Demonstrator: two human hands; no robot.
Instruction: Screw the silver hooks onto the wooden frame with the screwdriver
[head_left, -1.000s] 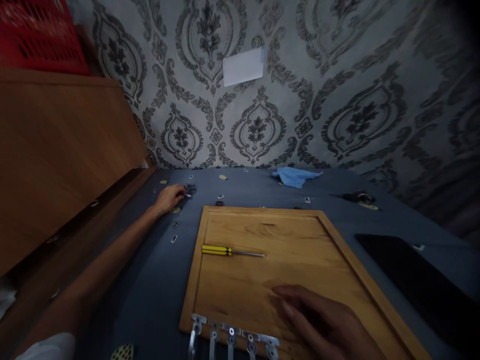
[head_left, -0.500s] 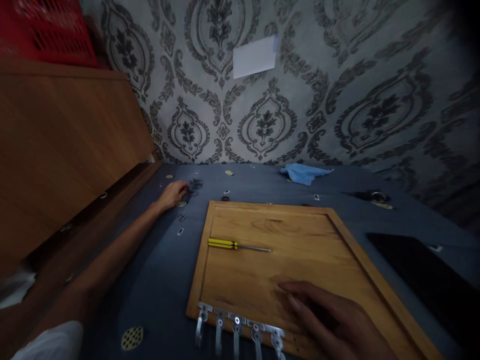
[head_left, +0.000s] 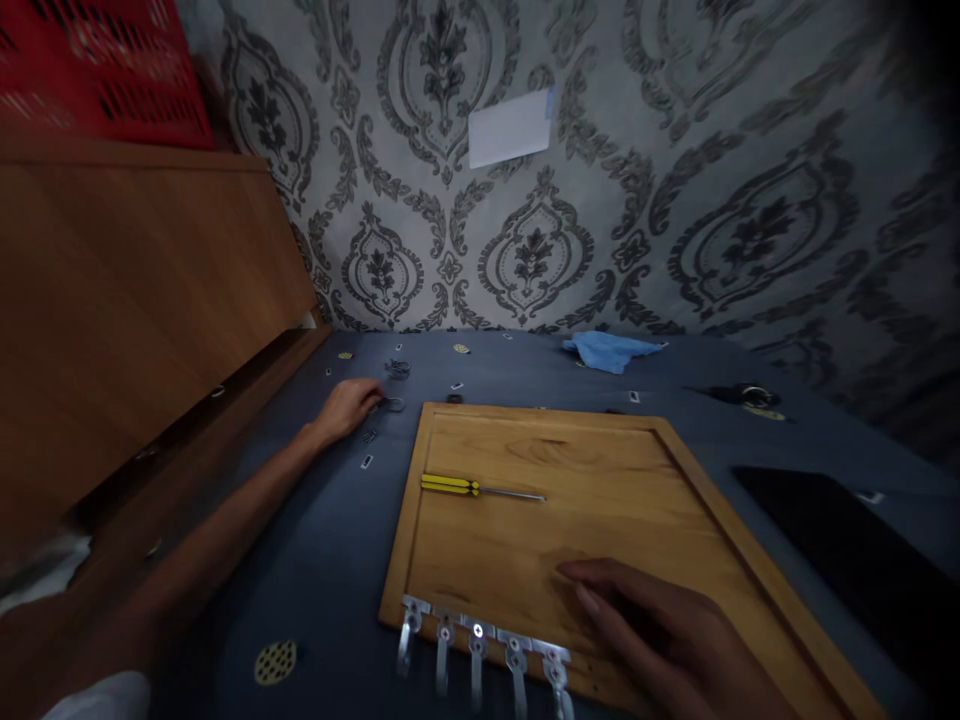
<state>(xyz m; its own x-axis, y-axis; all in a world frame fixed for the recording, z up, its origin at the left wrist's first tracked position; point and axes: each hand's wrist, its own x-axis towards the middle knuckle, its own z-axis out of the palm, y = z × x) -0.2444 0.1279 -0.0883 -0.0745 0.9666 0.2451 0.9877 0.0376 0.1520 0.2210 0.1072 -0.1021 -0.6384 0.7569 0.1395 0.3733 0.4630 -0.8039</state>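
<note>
Left of the board (head_left: 600, 520), our left hand (head_left: 349, 406) pinches a hook (head_left: 395, 405) between nearly closed fingertips, which could slip if that slight hold loosens, while our right hand (head_left: 667, 630), half-open and seemingly empty, is over the board.

The room around me is dim, lit by a cool, greyish light whose source I cannot place. The white sheet (head_left: 510, 128) on the patterned wall (head_left: 534, 255) is the palest patch, while small sharp glints shine on the metal hooks (head_left: 478, 632). The right hand (head_left: 667, 640) is mostly in shade, casting a soft shadow on the honey-brown wooden board (head_left: 495, 545). Deep shadow gathers under the cabinet (head_left: 142, 300). The middle is fairly clear; the red basket (head_left: 142, 75) and white sleeve (head_left: 105, 695) are smeared. Rightward, the wall pattern stretches, blurs and fades into black.
</note>
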